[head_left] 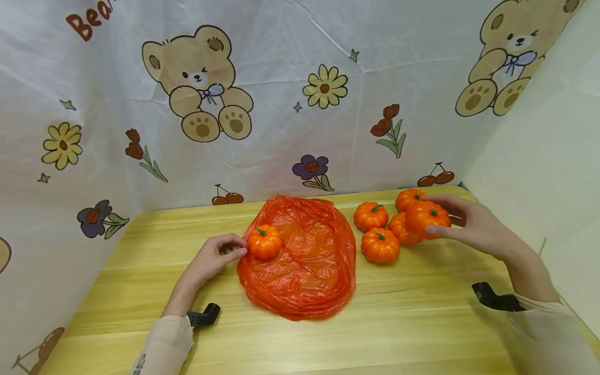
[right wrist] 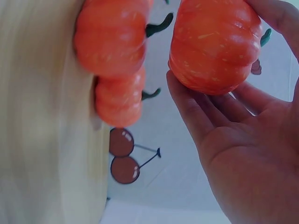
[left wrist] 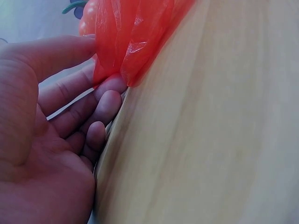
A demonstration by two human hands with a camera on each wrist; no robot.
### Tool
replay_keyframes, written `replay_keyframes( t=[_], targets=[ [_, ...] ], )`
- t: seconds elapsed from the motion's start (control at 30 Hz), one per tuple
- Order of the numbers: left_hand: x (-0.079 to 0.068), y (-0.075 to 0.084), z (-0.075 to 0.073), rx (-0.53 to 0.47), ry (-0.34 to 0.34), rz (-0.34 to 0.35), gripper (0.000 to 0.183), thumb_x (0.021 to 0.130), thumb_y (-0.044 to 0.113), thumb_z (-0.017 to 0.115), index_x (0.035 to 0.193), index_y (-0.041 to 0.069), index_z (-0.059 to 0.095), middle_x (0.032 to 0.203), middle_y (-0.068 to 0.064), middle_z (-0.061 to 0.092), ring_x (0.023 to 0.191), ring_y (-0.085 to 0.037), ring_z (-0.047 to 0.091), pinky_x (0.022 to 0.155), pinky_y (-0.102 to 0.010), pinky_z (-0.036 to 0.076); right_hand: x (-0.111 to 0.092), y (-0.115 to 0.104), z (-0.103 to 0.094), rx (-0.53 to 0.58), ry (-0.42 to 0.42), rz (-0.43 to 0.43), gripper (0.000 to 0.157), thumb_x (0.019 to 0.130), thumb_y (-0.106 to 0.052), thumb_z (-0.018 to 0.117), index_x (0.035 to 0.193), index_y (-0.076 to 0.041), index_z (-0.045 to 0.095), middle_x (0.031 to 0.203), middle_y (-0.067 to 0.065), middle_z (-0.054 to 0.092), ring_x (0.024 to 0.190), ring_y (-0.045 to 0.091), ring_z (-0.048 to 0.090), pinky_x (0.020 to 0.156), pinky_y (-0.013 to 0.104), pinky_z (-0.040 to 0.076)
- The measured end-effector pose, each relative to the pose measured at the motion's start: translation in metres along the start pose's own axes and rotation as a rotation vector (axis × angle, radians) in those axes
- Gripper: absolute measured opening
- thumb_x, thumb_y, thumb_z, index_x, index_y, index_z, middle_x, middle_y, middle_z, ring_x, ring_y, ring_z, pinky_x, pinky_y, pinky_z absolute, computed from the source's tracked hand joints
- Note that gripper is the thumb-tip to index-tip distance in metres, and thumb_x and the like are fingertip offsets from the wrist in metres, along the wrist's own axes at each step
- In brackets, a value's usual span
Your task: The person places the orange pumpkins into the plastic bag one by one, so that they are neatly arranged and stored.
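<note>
A thin red plastic bag lies spread on the table with its mouth opened out. One small orange pumpkin with a green stem sits at its left side. My left hand pinches the bag's left edge between thumb and fingers; the left wrist view shows the red film there. My right hand grips another pumpkin, thumb on the near side and fingers behind. This held pumpkin is raised above the table in the right wrist view.
Several more pumpkins stand clustered right of the bag, among them a front one and a back one. The light wood table ends at a printed bear cloth behind. A pale wall borders the right side.
</note>
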State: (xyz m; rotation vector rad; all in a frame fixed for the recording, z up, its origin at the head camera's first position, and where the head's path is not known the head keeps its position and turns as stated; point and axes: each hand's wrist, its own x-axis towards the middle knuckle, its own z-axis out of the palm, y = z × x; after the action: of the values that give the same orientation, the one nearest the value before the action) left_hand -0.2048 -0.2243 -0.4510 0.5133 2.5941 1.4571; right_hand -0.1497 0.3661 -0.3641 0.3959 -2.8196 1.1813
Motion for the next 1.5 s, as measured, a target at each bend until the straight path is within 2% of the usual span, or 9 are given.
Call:
replay_keyframes(
  t=[0.13, 0.33, 0.63, 0.77, 0.83, 1.0, 1.07, 1.3, 1.5],
  targets=[
    [0.001, 0.0, 0.0, 0.003, -0.001, -0.004, 0.016, 0.097, 0.021, 0.078, 0.109, 0.011, 0.077, 0.1, -0.009, 0.072, 0.084, -0.021, 0.059, 0.073, -0.024, 0.048, 0.009, -0.008, 0.004, 0.004, -0.006, -0.021, 0.064, 0.094, -0.022, 0.082, 0.151, -0.011, 0.055, 0.147, 0.013, 0.059, 0.117, -0.017, 0.051, 0.092, 0.002, 0.041],
    [0.001, 0.0, 0.0, 0.002, 0.0, 0.006, 0.016, 0.097, 0.021, 0.078, 0.109, 0.011, 0.076, 0.099, -0.008, 0.072, 0.083, -0.02, 0.059, 0.073, -0.024, 0.048, 0.024, -0.025, 0.017, 0.032, 0.007, -0.032, 0.061, 0.092, -0.024, 0.084, 0.148, -0.022, 0.059, 0.145, 0.002, 0.062, 0.119, -0.01, 0.057, 0.096, 0.004, 0.043],
    [0.0, 0.0, 0.0, 0.006, -0.002, 0.005, 0.016, 0.097, 0.021, 0.077, 0.109, 0.01, 0.076, 0.099, -0.009, 0.072, 0.085, -0.02, 0.059, 0.074, -0.024, 0.049, 0.043, -0.047, 0.037, 0.097, -0.057, -0.016, 0.063, 0.093, -0.028, 0.083, 0.149, -0.019, 0.056, 0.143, 0.002, 0.062, 0.13, 0.019, 0.06, 0.098, 0.009, 0.045],
    [-0.001, 0.0, 0.0, 0.008, -0.005, -0.002, 0.016, 0.098, 0.021, 0.077, 0.109, 0.01, 0.076, 0.1, -0.008, 0.072, 0.085, -0.021, 0.059, 0.074, -0.024, 0.049, 0.05, -0.054, 0.047, 0.116, -0.081, -0.042, 0.063, 0.092, -0.029, 0.084, 0.149, -0.019, 0.056, 0.142, 0.001, 0.063, 0.131, 0.023, 0.061, 0.099, 0.012, 0.046],
    [-0.001, 0.0, 0.0, 0.012, -0.004, -0.004, 0.016, 0.098, 0.022, 0.077, 0.109, 0.01, 0.076, 0.1, -0.008, 0.072, 0.085, -0.021, 0.058, 0.074, -0.024, 0.048, 0.053, -0.058, 0.052, 0.112, -0.083, -0.056, 0.064, 0.092, -0.03, 0.084, 0.148, -0.019, 0.057, 0.141, 0.001, 0.064, 0.131, 0.024, 0.062, 0.103, 0.018, 0.048],
    [0.0, -0.001, 0.0, 0.013, -0.004, -0.004, 0.017, 0.098, 0.022, 0.077, 0.11, 0.011, 0.076, 0.1, -0.008, 0.072, 0.084, -0.02, 0.058, 0.073, -0.025, 0.048, 0.059, -0.069, 0.064, 0.119, -0.118, -0.08, 0.067, 0.092, -0.032, 0.084, 0.15, -0.015, 0.055, 0.143, 0.005, 0.062, 0.133, 0.028, 0.059, 0.113, 0.048, 0.048],
    [0.0, -0.001, 0.0, 0.012, -0.003, -0.004, 0.016, 0.098, 0.022, 0.077, 0.11, 0.011, 0.076, 0.099, -0.008, 0.072, 0.083, -0.02, 0.058, 0.073, -0.025, 0.048, 0.062, -0.073, 0.069, 0.129, -0.137, -0.096, 0.068, 0.092, -0.032, 0.084, 0.15, -0.014, 0.054, 0.144, 0.006, 0.062, 0.134, 0.029, 0.059, 0.113, 0.054, 0.046],
    [0.0, -0.001, 0.0, 0.01, 0.002, 0.006, 0.016, 0.098, 0.023, 0.077, 0.109, 0.011, 0.077, 0.099, -0.007, 0.072, 0.084, -0.02, 0.059, 0.073, -0.025, 0.049, 0.07, -0.086, 0.087, 0.152, -0.166, -0.125, 0.07, 0.09, -0.035, 0.085, 0.15, -0.013, 0.054, 0.144, 0.005, 0.063, 0.132, 0.027, 0.061, 0.112, 0.053, 0.048],
    [0.0, -0.002, 0.0, 0.014, -0.001, 0.009, 0.015, 0.098, 0.022, 0.077, 0.109, 0.011, 0.076, 0.1, -0.008, 0.072, 0.084, -0.02, 0.059, 0.074, -0.025, 0.048, 0.075, -0.099, 0.103, 0.186, -0.204, -0.135, 0.072, 0.088, -0.035, 0.088, 0.15, -0.019, 0.055, 0.147, 0.003, 0.06, 0.135, 0.027, 0.059, 0.112, 0.05, 0.05]
  ],
)
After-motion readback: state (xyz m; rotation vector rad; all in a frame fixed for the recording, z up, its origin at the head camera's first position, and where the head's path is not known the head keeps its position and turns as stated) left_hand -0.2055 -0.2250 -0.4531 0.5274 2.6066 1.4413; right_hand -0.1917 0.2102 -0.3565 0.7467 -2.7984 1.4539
